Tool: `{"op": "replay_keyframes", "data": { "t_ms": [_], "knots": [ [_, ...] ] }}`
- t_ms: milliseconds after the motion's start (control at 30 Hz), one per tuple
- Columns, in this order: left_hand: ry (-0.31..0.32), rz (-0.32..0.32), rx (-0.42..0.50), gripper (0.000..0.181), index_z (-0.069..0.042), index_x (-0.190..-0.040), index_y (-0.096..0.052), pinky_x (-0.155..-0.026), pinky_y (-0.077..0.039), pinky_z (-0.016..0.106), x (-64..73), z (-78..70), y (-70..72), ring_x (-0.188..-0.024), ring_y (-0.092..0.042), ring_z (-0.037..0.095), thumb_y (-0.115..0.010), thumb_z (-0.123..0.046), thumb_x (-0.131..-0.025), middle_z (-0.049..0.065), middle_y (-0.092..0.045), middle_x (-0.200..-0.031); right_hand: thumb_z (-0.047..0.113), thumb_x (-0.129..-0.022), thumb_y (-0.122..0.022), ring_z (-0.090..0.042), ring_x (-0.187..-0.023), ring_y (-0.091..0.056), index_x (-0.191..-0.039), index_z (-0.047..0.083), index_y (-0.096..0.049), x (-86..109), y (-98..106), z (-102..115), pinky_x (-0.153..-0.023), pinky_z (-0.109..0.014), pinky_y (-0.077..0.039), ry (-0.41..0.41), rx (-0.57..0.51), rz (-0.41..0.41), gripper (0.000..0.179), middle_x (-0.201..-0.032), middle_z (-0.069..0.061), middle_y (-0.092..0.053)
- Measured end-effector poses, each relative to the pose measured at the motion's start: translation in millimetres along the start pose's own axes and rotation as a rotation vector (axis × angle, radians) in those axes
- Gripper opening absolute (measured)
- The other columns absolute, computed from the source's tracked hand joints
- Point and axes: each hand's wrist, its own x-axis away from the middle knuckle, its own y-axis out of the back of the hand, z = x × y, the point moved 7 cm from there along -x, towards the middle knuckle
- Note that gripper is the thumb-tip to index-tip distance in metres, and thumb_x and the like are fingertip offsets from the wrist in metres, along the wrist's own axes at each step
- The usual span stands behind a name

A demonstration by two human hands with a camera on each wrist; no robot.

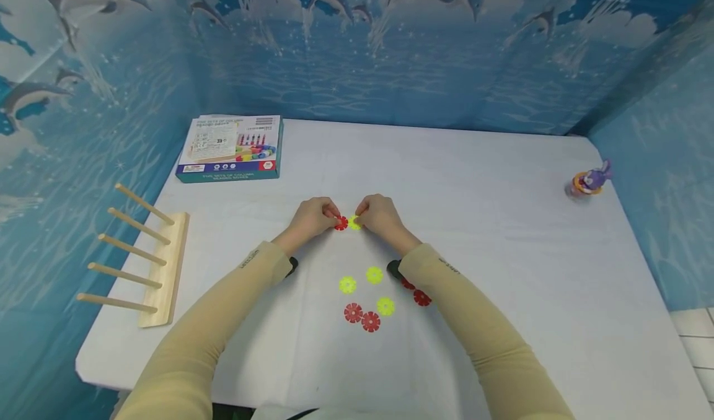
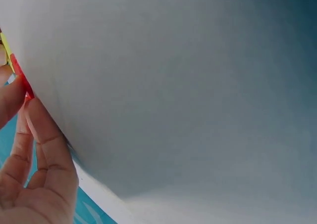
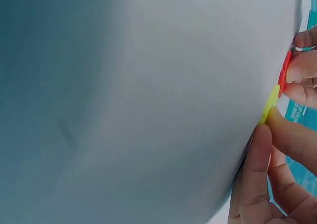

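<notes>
Over the middle of the table, my left hand (image 1: 313, 217) pinches a red notched flower-shaped disc (image 1: 341, 223) between thumb and fingers. My right hand (image 1: 382, 214) pinches a yellow disc (image 1: 354, 223) of the same shape. The two discs meet edge to edge; whether their slots interlock I cannot tell. In the left wrist view the red disc (image 2: 23, 78) is seen edge-on at the fingertips. The right wrist view has the yellow disc (image 3: 269, 105) against the red one (image 3: 285, 73). Nearer my body lie loose yellow discs (image 1: 385, 306) and red discs (image 1: 353, 313).
More red discs (image 1: 422, 298) lie partly under my right sleeve. At the left stands a wooden rack (image 1: 170, 271) with several slanting pegs. A boxed set (image 1: 230, 148) lies at the back left, and a small purple figurine (image 1: 592, 180) stands at the far right.
</notes>
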Motion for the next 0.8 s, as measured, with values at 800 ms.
{"op": "replay_keyframes", "data": {
  "t_ms": [800],
  "knots": [
    [-0.247, 0.034, -0.091, 0.03, -0.009, -0.106, -0.075, -0.081, -0.042, 0.032, -1.6, -32.0, -9.0, -0.094, -0.054, 0.023, -0.083, -0.022, -0.08, 0.01, -0.067, -0.1, 0.011, -0.085, -0.076, -0.015, -0.075, -0.055, -0.097, 0.003, -0.073, -1.0, 4.9, -1.8, -0.065, -0.023, -0.044, 0.017, 0.028, -0.01, 0.015, -0.088, -0.009, -0.069]
  ]
}}
